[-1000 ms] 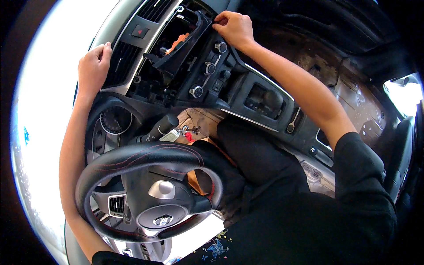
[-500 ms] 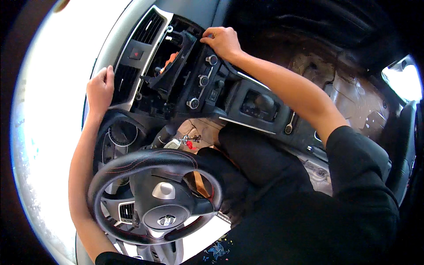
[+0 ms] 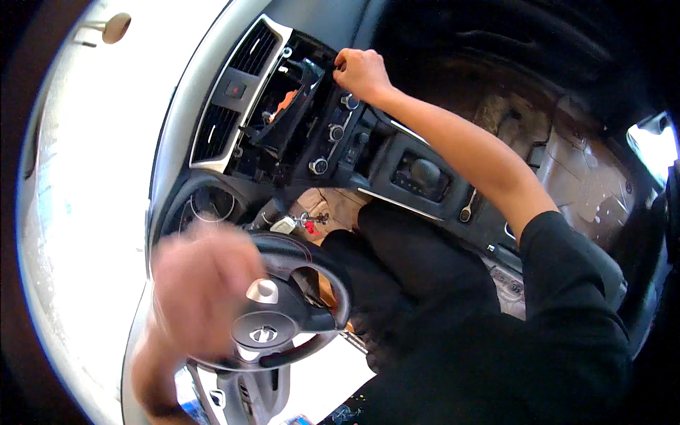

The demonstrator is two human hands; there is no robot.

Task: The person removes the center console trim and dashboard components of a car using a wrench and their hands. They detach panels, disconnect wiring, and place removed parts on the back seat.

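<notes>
- From where I stand, the right hand (image 3: 360,72) is up at the far corner of the knob panel (image 3: 328,149), fingers curled in against its edge; I can't tell whether they grip it or only rest there.
- The left hand (image 3: 207,287) is a blur in front of the steering wheel (image 3: 327,263); I can't make out whether its fingers are bent or spread, or whether anything is in them.
- That knob panel, with its three round silver-rimmed knobs, sits in the centre of the dash, just beside the uncovered dash opening (image 3: 303,47).
- Inside the opening, a black frame (image 3: 287,131) stands at a slant, and an orange piece (image 3: 285,103) shows behind it; the rest in there is too dark to sort out.
- The gear lever (image 3: 426,171) sits inside its rectangular black surround on the console.
- Next to that surround, a narrow console slot holds a round-headed metal tool (image 3: 465,213), lying lengthwise.
- By the steering column hangs a pale key fob (image 3: 283,224), with a red tag (image 3: 310,227) near it.
- Below the wheel lies a white sheet (image 3: 329,365), partly hidden by the rim.
</notes>
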